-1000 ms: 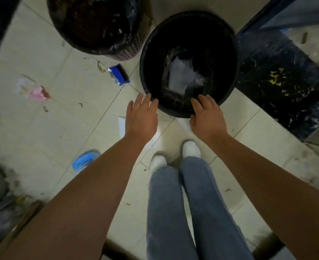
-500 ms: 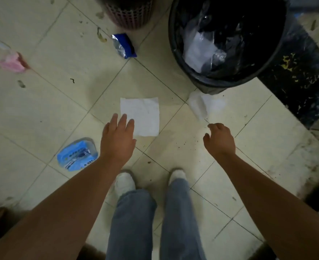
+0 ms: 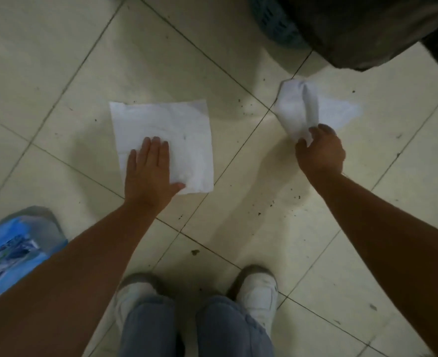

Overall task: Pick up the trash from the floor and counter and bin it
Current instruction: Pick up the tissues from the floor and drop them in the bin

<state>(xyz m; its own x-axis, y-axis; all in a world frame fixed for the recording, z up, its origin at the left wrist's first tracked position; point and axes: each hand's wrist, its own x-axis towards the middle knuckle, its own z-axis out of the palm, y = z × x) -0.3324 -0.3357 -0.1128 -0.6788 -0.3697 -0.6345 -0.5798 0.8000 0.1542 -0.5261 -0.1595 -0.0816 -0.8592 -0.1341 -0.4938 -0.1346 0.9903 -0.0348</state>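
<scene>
The head camera looks straight down at a pale tiled floor speckled with dark crumbs. The left hand lies palm down on the lower-left part of a flat white paper napkin, fingers straight and close together, thumb spread out to the side over the napkin's lower edge; nothing is gripped. The right hand pinches the near end of a crumpled white tissue, thumb and fingertips closed on it (the far end spreads out on the tile). That tissue lies just in front of the black bin at the top right, with a blue perforated basket beside the bin. A blue plastic wrapper lies on the floor at the left edge, partly hidden by the left forearm. White shoes and jeans show at the bottom.
</scene>
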